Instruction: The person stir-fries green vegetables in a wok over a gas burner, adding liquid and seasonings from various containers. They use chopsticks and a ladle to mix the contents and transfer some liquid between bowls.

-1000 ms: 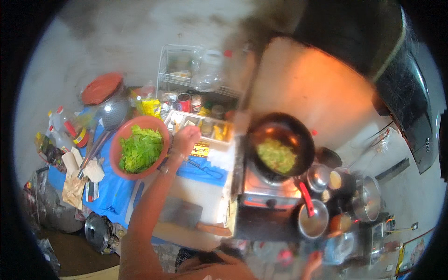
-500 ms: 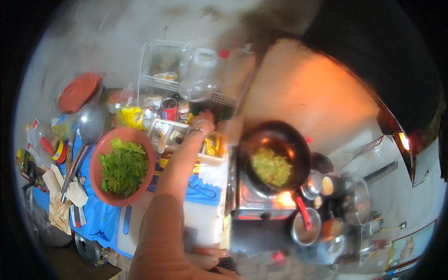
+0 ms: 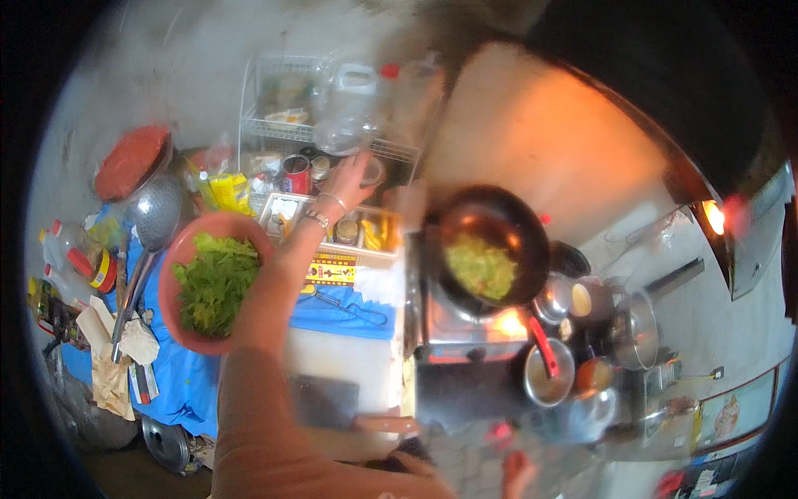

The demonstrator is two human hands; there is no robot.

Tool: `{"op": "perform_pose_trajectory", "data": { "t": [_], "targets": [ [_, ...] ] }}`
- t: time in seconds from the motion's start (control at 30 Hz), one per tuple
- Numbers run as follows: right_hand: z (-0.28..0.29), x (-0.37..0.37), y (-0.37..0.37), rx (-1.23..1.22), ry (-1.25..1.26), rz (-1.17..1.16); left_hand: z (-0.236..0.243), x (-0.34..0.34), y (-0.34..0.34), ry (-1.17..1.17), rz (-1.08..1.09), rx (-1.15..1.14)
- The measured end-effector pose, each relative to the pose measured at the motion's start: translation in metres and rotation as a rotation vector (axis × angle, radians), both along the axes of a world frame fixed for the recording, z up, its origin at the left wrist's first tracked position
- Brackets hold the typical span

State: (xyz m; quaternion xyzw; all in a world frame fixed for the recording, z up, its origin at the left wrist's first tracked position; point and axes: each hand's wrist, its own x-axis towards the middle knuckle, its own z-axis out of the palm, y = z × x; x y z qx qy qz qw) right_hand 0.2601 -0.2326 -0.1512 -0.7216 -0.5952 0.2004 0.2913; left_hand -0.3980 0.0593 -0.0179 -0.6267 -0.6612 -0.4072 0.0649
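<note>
Apparently, left grip (image 3: 349, 176) is clasping small round grey jar (image 3: 374, 172), upper centre; right grip (image 3: 519, 471) blurred, cannot tell. Pale-green food (image 3: 482, 264) is already cooking in round black wok (image 3: 534, 241); leafy greens (image 3: 218, 283) are lying uncooked in pink plastic bowl (image 3: 169, 291).

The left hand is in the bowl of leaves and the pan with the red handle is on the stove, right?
Not quite: the head view shows the left hand at a round container, not in the bowl. The pan with the red handle is on the stove.
</note>
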Motion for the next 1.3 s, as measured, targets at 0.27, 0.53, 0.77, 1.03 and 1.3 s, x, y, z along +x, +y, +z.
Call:
{"op": "perform_pose_trajectory", "data": {
  "t": [0.27, 0.53, 0.77, 1.03, 1.3],
  "targets": [
    [0.121, -0.129, 0.098, 0.125, 0.145, 0.384, 0.07, 0.1, -0.115, -0.184, -0.286, -0.042],
    [0.253, -0.235, 0.14, 0.337, -0.183, 1.019, 0.073, 0.244, -0.198, 0.149, -0.484, -0.193],
    [0.231, -0.217, 0.143, 0.145, 0.014, 1.153, 0.051, 0.282, -0.232, 0.001, -0.298, -0.139],
    [0.222, -0.221, 0.155, 0.143, 0.118, 1.244, 0.043, 0.274, -0.233, -0.431, -0.384, -0.241],
    [0.226, -0.245, 0.165, 0.194, 0.114, 1.471, 0.048, 0.216, -0.207, -0.312, -0.607, -0.255]
  ]
}}
